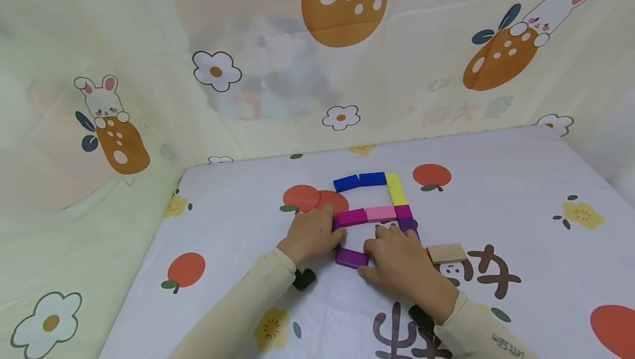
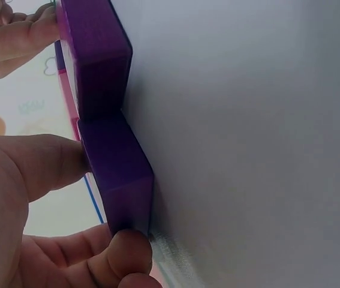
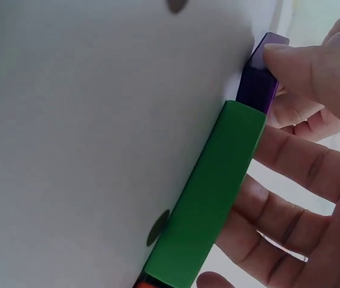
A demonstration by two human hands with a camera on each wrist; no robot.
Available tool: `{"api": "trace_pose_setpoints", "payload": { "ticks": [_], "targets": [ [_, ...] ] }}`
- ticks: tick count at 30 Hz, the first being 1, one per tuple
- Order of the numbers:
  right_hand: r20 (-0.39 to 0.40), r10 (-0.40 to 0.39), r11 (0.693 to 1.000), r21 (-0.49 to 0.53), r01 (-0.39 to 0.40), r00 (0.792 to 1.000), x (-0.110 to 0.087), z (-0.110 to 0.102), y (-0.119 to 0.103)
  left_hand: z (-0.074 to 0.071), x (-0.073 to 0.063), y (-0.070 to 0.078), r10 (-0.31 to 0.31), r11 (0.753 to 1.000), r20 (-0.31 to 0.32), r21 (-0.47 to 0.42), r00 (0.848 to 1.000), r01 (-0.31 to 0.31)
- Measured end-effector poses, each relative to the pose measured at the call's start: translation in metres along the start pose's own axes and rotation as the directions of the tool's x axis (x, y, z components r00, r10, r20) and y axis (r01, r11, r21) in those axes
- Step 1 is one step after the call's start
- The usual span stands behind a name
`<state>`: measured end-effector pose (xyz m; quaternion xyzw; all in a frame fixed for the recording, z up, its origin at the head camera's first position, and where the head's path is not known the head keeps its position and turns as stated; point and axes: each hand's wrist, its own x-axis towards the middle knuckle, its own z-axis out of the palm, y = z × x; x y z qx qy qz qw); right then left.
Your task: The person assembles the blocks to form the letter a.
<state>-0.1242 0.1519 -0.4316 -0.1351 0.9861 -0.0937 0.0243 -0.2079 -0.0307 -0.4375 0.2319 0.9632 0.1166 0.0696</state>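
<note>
An outline of coloured blocks lies on the tabletop. My left hand (image 1: 312, 235) pinches the dark purple block (image 2: 122, 159) on its left side, thumb on one face and fingers at the near end. A corner forms where that block meets another purple block (image 1: 352, 258) along the near side. My right hand (image 1: 404, 260) holds this near block's right end, its thumb (image 3: 313, 75) lying over it. A long green block (image 3: 208, 192) adjoins it, with right-hand fingers behind. In the head view the right hand hides the green block.
Magenta (image 1: 351, 217) and pink blocks (image 1: 380, 214) form a middle row. Beyond it lie blue blocks (image 1: 372, 178) and a yellow block (image 1: 396, 189). A plain wooden block (image 1: 446, 253) sits right of my right hand. A printed curtain (image 1: 268, 111) hangs behind the table.
</note>
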Motion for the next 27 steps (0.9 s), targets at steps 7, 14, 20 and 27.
{"api": "trace_pose_setpoints", "payload": {
  "ticks": [7,14,20,27],
  "targets": [
    [0.001,0.019,1.0,0.003,-0.019,1.0,-0.0027,-0.0024,-0.0001,0.0005,0.0018,0.0008,-0.003,1.0,-0.003,0.003,1.0,0.003],
    [0.006,0.019,1.0,0.003,-0.019,1.0,-0.0032,-0.0012,0.0009,0.0016,0.0027,0.0011,-0.022,1.0,0.013,-0.004,1.0,0.022],
    [0.018,0.024,1.0,0.004,-0.024,1.0,-0.0033,0.0025,0.0023,0.0026,0.0015,0.0019,-0.026,1.0,0.017,0.001,1.0,0.026],
    [-0.036,0.017,0.999,0.05,-0.015,0.999,-0.0073,-0.0015,0.0085,0.0011,-0.0009,-0.0013,-0.017,1.0,0.023,-0.01,1.0,0.017]
  ]
}}
